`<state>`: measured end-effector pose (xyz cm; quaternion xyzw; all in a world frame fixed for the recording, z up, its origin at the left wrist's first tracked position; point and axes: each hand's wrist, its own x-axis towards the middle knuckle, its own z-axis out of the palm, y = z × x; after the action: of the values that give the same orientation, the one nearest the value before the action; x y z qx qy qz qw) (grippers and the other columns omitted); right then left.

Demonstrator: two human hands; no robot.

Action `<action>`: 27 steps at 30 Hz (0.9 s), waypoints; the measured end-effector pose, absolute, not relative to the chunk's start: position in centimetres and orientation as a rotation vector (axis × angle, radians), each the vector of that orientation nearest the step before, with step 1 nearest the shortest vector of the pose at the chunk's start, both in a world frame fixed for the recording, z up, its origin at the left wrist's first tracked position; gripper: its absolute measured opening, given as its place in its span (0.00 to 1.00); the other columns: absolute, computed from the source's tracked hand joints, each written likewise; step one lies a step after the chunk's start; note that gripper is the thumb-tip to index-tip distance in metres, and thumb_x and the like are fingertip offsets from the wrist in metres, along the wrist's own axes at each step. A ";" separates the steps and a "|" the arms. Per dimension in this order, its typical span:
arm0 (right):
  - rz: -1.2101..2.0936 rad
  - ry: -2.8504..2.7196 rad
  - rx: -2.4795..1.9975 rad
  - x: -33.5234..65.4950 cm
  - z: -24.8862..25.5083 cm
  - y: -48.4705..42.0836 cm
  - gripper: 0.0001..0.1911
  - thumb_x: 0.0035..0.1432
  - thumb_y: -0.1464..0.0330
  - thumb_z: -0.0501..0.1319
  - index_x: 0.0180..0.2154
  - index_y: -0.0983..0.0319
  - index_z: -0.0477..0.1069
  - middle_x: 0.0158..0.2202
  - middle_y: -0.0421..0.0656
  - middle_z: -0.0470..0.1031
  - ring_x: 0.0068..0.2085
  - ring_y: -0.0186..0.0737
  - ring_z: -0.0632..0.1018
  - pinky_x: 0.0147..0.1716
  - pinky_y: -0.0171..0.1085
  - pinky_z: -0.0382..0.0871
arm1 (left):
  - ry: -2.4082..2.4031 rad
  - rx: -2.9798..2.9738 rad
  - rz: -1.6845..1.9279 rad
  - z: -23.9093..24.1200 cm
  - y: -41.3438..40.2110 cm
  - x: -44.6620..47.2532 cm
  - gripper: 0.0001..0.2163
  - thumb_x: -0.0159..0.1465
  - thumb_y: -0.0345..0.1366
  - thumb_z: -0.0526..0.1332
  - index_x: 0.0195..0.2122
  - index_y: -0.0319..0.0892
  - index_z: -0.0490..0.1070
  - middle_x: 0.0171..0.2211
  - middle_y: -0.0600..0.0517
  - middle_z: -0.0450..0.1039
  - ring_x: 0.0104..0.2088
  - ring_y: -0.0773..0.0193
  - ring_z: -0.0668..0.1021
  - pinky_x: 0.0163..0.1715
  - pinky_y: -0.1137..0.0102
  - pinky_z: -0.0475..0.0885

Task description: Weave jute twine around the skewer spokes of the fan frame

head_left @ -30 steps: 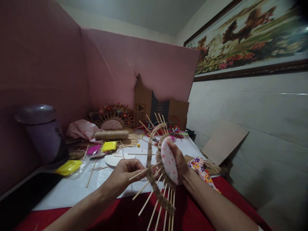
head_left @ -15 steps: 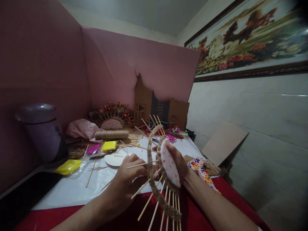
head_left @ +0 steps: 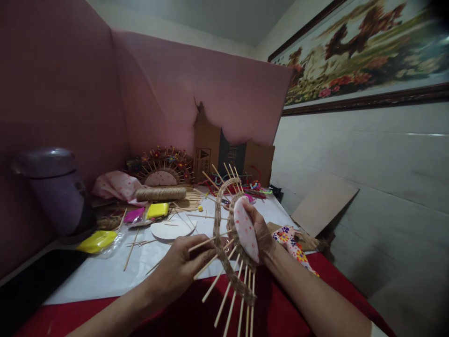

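Observation:
My right hand (head_left: 261,231) is closed around a half-round piece covered in white fabric with pink dots (head_left: 245,229). Thin wooden sticks (head_left: 224,297) fan out from its curved edge, and a band of woven jute twine (head_left: 218,220) runs in an arc across them. At the lower left of this band is my left hand (head_left: 187,262), thumb and forefinger brought together on the twine among the sticks. Its other fingertips are partly hidden behind the sticks and band.
A finished-looking stick fan (head_left: 161,178) with colourful beads leans at the back. Nearby lie a twine roll (head_left: 160,194), yellow clay packs (head_left: 98,241), a white oval disc (head_left: 173,228) and loose sticks. A purple tumbler (head_left: 58,196) stands left; flowered fabric (head_left: 294,248) lies right.
My left hand's fingers have straightened from a bent position and now reach to the band's lower part. The fan piece stays in my right hand, slightly turned. The view has shifted a little.

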<state>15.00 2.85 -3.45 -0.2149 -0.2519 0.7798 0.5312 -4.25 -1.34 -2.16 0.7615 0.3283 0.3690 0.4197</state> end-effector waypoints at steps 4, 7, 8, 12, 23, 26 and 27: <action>1.668 -0.563 -0.534 15.0 -3.6 3.6 0.13 0.51 0.60 0.59 0.27 0.65 0.70 0.20 0.40 0.74 0.20 0.32 0.74 0.20 0.29 0.68 | 0.813 1.703 0.959 -2.1 -1.1 -4.0 0.08 0.57 0.38 0.59 0.29 0.41 0.75 0.26 0.52 0.74 0.28 0.66 0.71 0.30 0.72 0.65; 1.610 -0.570 -0.518 15.2 -3.8 4.1 0.12 0.51 0.61 0.59 0.27 0.64 0.71 0.21 0.40 0.75 0.21 0.33 0.75 0.22 0.30 0.69 | 0.784 1.662 1.004 -2.6 -0.9 -4.2 0.07 0.56 0.37 0.60 0.34 0.45 0.77 0.30 0.51 0.77 0.31 0.65 0.74 0.33 0.71 0.67; 1.612 -0.573 -0.519 15.3 -3.8 4.2 0.12 0.51 0.60 0.59 0.27 0.64 0.71 0.21 0.40 0.75 0.21 0.33 0.74 0.21 0.30 0.69 | 0.776 1.655 1.012 -2.8 -0.8 -4.2 0.08 0.57 0.36 0.60 0.35 0.46 0.77 0.32 0.51 0.78 0.33 0.64 0.75 0.34 0.70 0.67; 1.606 -0.578 -0.529 15.7 -3.7 4.5 0.12 0.51 0.61 0.58 0.27 0.64 0.71 0.20 0.40 0.74 0.19 0.32 0.73 0.19 0.29 0.68 | 0.742 1.643 1.046 -3.3 -0.6 -4.3 0.08 0.56 0.34 0.60 0.36 0.49 0.77 0.35 0.51 0.78 0.35 0.63 0.76 0.38 0.68 0.68; 1.530 -0.582 -0.458 16.0 -4.3 5.6 0.08 0.51 0.64 0.58 0.28 0.62 0.71 0.22 0.39 0.76 0.22 0.33 0.75 0.22 0.30 0.71 | 0.876 1.684 1.055 -2.6 -1.0 -4.3 0.09 0.56 0.38 0.60 0.36 0.46 0.77 0.17 0.56 0.68 0.20 0.71 0.65 0.20 0.74 0.62; 1.505 -0.564 -0.483 16.2 -4.4 6.0 0.07 0.50 0.65 0.58 0.28 0.63 0.71 0.22 0.39 0.76 0.23 0.33 0.76 0.24 0.31 0.72 | 0.905 1.707 1.046 -2.7 -0.9 -4.6 0.10 0.57 0.39 0.58 0.35 0.43 0.77 0.15 0.57 0.61 0.19 0.72 0.62 0.19 0.75 0.60; 1.498 -0.556 -0.492 16.3 -4.4 6.1 0.08 0.50 0.65 0.58 0.28 0.63 0.71 0.22 0.39 0.76 0.23 0.33 0.76 0.25 0.31 0.72 | 0.912 1.720 1.045 -2.7 -0.9 -4.7 0.11 0.58 0.39 0.57 0.36 0.43 0.77 0.15 0.57 0.61 0.19 0.72 0.62 0.20 0.74 0.60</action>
<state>16.28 6.11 -4.39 -0.2185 -0.2469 0.6649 0.6702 -4.66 -0.91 -2.74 0.6954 0.3688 0.4224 0.4494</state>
